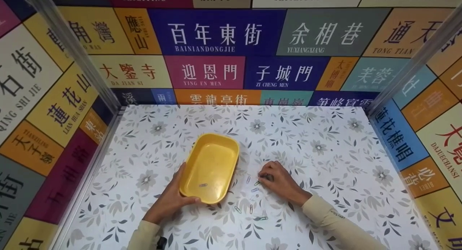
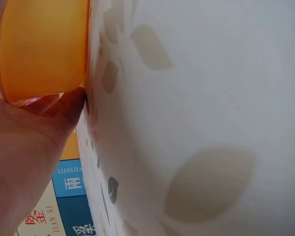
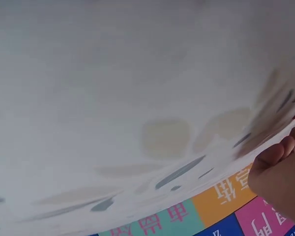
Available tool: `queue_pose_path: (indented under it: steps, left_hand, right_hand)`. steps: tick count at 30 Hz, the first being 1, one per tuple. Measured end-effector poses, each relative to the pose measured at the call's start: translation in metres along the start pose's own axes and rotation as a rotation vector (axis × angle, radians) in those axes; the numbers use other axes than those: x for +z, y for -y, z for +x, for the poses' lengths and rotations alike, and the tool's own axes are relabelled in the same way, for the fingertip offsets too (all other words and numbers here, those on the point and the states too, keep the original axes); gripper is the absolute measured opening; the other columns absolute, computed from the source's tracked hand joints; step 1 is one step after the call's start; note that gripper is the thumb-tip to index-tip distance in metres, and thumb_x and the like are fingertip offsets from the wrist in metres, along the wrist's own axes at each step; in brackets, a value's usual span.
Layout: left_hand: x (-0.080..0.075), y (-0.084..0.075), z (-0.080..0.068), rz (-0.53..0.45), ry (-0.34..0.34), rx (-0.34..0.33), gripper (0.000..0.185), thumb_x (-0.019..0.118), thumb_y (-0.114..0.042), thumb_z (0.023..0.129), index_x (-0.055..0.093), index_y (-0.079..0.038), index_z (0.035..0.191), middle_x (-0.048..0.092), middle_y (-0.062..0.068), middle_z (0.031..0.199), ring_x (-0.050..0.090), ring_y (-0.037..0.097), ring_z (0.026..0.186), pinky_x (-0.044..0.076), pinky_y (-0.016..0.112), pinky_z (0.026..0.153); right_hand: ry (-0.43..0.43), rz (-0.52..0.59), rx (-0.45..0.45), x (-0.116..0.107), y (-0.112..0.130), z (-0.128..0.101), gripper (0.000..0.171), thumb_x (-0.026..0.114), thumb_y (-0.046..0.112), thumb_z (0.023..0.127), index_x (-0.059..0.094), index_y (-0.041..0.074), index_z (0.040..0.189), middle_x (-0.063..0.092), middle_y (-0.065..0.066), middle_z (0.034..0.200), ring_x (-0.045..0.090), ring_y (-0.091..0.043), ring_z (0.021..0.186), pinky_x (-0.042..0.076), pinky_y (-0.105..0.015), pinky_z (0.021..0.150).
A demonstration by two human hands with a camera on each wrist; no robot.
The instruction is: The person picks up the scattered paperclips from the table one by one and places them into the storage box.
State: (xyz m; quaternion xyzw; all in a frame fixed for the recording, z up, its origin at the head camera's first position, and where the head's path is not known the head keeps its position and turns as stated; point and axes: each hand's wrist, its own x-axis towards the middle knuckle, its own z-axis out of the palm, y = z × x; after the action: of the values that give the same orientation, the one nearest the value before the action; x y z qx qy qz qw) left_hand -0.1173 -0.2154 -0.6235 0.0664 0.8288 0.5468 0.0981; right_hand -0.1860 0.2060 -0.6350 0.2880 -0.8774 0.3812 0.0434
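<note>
The left hand grips the near left corner of the yellow tray, thumb curled over the rim, fingers under the wall; the tray stands on the floral bench with its long axis running away from the person, tilted slightly right; one paper clip lies inside near the front; the right hand rests just right of the tray, fingertips curled down and pinching at a small clip on the bench; more loose paper clips lie scattered between the hands, nearer the right one; the tray's open mouth sits directly left of the pinching hand, so the right hand appears closer to the clips and the tray lies leftward from it
</note>
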Motion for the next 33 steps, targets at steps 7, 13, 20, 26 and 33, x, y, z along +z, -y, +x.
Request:
queue_pose_path:
  steps: [7, 13, 20, 26, 33]
  left_hand:
    - [0.0000, -0.0011, -0.0003, 0.002, 0.002, 0.011, 0.143, 0.102, -0.040, 0.075, 0.007, -0.021, 0.179, 0.015, 0.010, 0.184, 0.020, 0.037, 0.167, 0.013, 0.064, 0.133]
    - [0.0002, -0.0011, -0.0003, 0.010, 0.000, -0.008, 0.143, 0.102, -0.039, 0.075, 0.007, -0.020, 0.179, 0.014, 0.010, 0.185, 0.019, 0.038, 0.167, 0.012, 0.064, 0.133]
    - [0.0004, -0.0010, -0.0007, 0.002, -0.001, -0.016, 0.141, 0.102, -0.036, 0.076, 0.007, -0.021, 0.179, 0.014, 0.011, 0.185, 0.019, 0.038, 0.168, 0.012, 0.064, 0.134]
    - [0.0000, -0.0011, -0.0008, 0.000, -0.004, -0.012, 0.141, 0.102, -0.038, 0.076, 0.007, -0.021, 0.180, 0.013, 0.010, 0.185, 0.018, 0.038, 0.168, 0.011, 0.064, 0.133]
    - [-0.0009, -0.0013, -0.0006, -0.005, 0.002, 0.010, 0.142, 0.102, -0.041, 0.075, 0.007, -0.021, 0.179, 0.013, 0.011, 0.185, 0.018, 0.039, 0.168, 0.011, 0.066, 0.133]
  right_hand:
    - [0.044, 0.020, -0.092, -0.0014, -0.0086, -0.0052, 0.006, 0.085, 0.008, 0.097, 0.084, 0.009, 0.103, 0.067, -0.003, 0.113, 0.058, -0.018, 0.104, 0.051, -0.036, 0.092]
    - [0.025, 0.002, -0.179, 0.0012, -0.0113, -0.0049, 0.005, 0.085, 0.006, 0.096, 0.084, 0.010, 0.097, 0.067, -0.004, 0.111, 0.058, -0.018, 0.102, 0.051, -0.036, 0.090]
    - [0.019, -0.002, -0.234, 0.0014, -0.0108, -0.0033, 0.011, 0.085, 0.004, 0.095, 0.079, 0.012, 0.089, 0.067, -0.006, 0.111, 0.057, -0.018, 0.102, 0.049, -0.035, 0.091]
    - [0.042, 0.019, -0.189, 0.0019, -0.0095, -0.0016, 0.014, 0.084, 0.003, 0.096, 0.077, 0.011, 0.089, 0.067, -0.005, 0.111, 0.058, -0.019, 0.103, 0.049, -0.035, 0.092]
    - [0.023, 0.109, -0.079, 0.0020, -0.0015, 0.0040, 0.017, 0.084, -0.002, 0.094, 0.076, 0.010, 0.085, 0.066, -0.001, 0.105, 0.058, -0.017, 0.101, 0.051, -0.027, 0.088]
